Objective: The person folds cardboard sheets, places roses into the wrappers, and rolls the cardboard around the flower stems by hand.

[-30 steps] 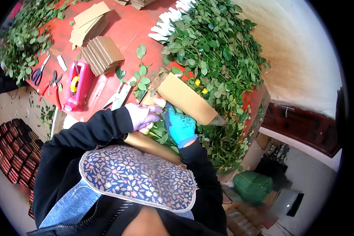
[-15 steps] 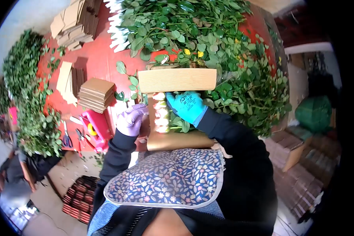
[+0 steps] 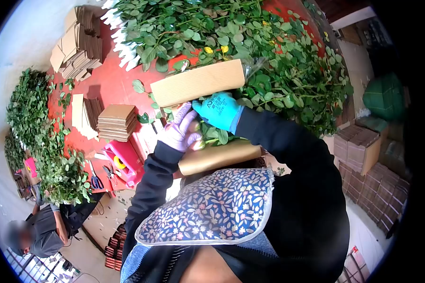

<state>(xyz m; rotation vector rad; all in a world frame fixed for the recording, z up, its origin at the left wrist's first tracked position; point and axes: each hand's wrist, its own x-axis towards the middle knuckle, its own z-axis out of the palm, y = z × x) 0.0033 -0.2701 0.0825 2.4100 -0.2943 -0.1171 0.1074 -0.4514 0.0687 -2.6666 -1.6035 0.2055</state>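
Note:
My left hand [image 3: 179, 132], in a thin purple glove, lies over the row of rose heads with its fingers spread. Most of the pale pink and cream roses [image 3: 198, 143] are hidden under it. Beside it, my right hand [image 3: 219, 112], in a blue coated glove, rests on the leafy stems [image 3: 216, 134] with its fingers together; what they press or hold is hidden. Corrugated cardboard [image 3: 198, 83] stands up as a flap beyond both hands. A gold-brown rolled edge of wrapping [image 3: 219, 157] lies between the roses and my apron.
Leafy rose stems [image 3: 288, 85] cover the right and far parts of the red table [image 3: 123, 78]. Cardboard stacks [image 3: 116, 122], a pink tape dispenser [image 3: 123, 162], scissors [image 3: 96, 177] and pliers are at the left. A person [image 3: 45, 231] is at lower left; boxes stand at right.
The view has turned. My left hand has moved from beside the rose heads onto them and opened its fingers. The cardboard flap is now tilted, and my right hand stays by the stems.

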